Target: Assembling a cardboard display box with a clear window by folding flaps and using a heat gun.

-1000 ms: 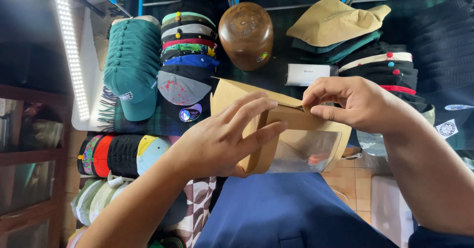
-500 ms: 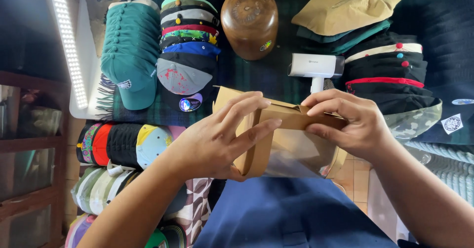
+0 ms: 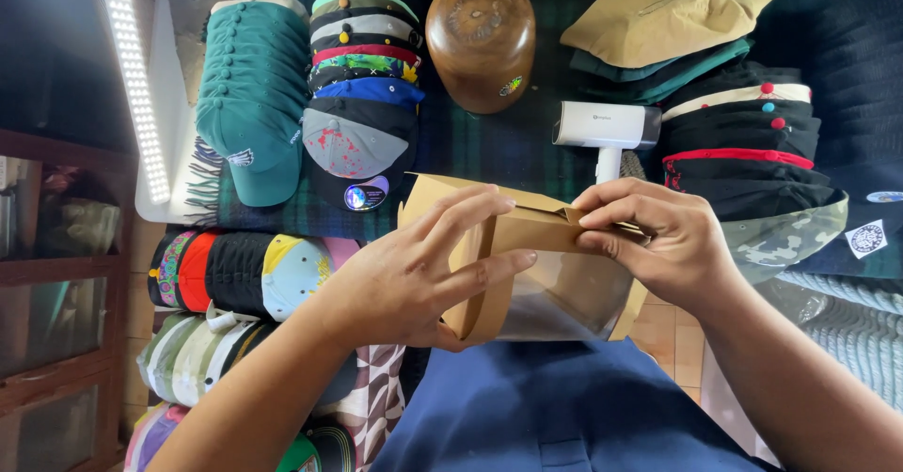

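I hold a brown cardboard box (image 3: pixel 527 232) with a clear plastic window (image 3: pixel 555 298) in front of my chest. My left hand (image 3: pixel 414 279) grips its left side, fingers spread over the top flap and thumb underneath. My right hand (image 3: pixel 658 237) pinches the box's top right flap near the fold. Both hands touch the box. What is inside the box cannot be made out through the window.
Behind the box lie stacks of caps: teal ones (image 3: pixel 249 105), a multicoloured stack (image 3: pixel 362 86), black ones (image 3: pixel 743 152), and a tan cap (image 3: pixel 658 16). A wooden head form (image 3: pixel 480 35) and a white hand steamer (image 3: pixel 602 129) sit between them. An LED strip (image 3: pixel 136 77) runs along the left.
The view has shifted slightly, with the caps lower in frame. My right hand has slid along the top flap while my left hand keeps its grip on the box.
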